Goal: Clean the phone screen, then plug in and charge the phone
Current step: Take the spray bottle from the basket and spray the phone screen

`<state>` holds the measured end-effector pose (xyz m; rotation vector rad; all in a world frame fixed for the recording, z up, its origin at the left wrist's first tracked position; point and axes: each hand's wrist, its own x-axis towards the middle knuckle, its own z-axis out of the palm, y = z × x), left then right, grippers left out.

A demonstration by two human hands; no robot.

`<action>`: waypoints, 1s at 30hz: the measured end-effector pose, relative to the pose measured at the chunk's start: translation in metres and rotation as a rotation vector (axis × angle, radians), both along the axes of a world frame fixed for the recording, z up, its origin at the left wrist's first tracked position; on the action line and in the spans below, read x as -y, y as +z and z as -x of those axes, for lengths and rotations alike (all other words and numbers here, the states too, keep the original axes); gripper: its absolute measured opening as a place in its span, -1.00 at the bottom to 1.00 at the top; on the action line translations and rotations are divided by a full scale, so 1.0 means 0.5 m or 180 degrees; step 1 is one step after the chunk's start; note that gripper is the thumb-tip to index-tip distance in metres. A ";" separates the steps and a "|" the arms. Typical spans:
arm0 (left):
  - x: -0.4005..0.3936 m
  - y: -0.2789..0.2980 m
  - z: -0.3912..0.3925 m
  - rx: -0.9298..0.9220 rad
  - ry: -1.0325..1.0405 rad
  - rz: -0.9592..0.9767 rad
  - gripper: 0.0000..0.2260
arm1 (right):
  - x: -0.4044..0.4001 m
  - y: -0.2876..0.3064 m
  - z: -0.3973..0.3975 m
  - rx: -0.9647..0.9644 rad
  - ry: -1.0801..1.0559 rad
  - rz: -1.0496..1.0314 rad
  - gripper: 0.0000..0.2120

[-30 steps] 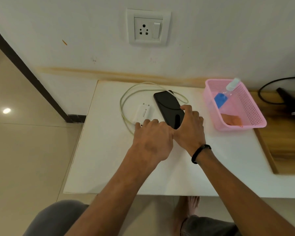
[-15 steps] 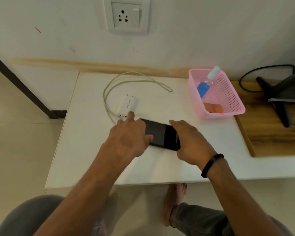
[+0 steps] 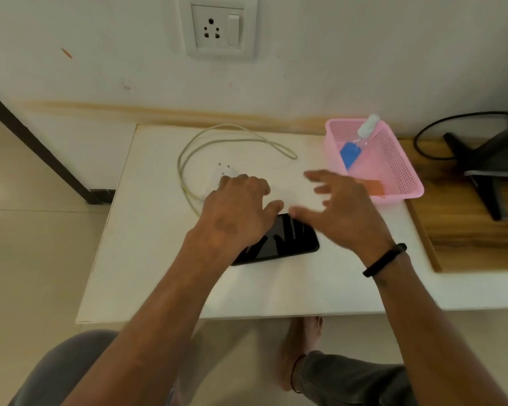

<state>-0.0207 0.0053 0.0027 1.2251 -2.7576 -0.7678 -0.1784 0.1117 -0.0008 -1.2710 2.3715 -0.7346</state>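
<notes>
Head view: phone [image 3: 288, 240] flat on worktop [image 3: 147, 259], rigid, slick glass; best taken by long edges. Left hand [image 3: 235, 218] resting on it, right hand [image 3: 340, 209] spread, empty.

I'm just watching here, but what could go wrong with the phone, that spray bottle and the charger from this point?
The spray bottle leans tilted in the pink basket; the right hand, fingers spread and blurred, could knock it over. The white cable loops loosely beside the charger under the left hand, so it might snag. Too much liquid sprayed on the phone before charging may be risky.
</notes>
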 end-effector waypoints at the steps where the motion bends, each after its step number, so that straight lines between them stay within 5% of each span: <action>1: 0.001 0.004 0.001 -0.0120 0.0039 0.0009 -0.57 | 0.007 0.008 0.015 -0.0117 -0.0455 0.0552 -0.37; 4: -0.002 0.015 0.006 -0.0568 0.0137 0.0070 -0.61 | 0.035 0.013 0.079 -0.0346 -0.1590 0.1526 -0.42; 7: -0.004 0.021 0.010 -0.0829 0.0251 0.0039 -0.64 | 0.057 -0.013 0.144 -0.0113 -0.1953 0.1297 -0.30; 12: 0.008 0.025 0.014 -0.1017 0.0417 0.0056 -0.68 | 0.074 -0.061 0.184 0.0359 -0.1919 0.1049 -0.36; 19: 0.006 0.040 0.006 -0.1370 0.0515 0.0082 -0.71 | 0.074 -0.056 0.194 0.0151 -0.1609 0.1369 -0.57; 23: 0.012 0.065 0.006 -0.2262 0.0677 -0.0256 -0.75 | 0.050 0.037 0.130 0.0136 -0.1383 0.1894 -0.57; 26: 0.012 0.090 0.007 -0.2781 0.0717 -0.1094 -0.72 | 0.005 0.092 0.024 0.0856 -0.1002 0.2035 -0.70; 30: -0.001 0.103 0.008 -0.2836 0.0356 -0.2129 -0.68 | -0.042 0.079 -0.117 0.2749 -0.0603 0.1751 -0.85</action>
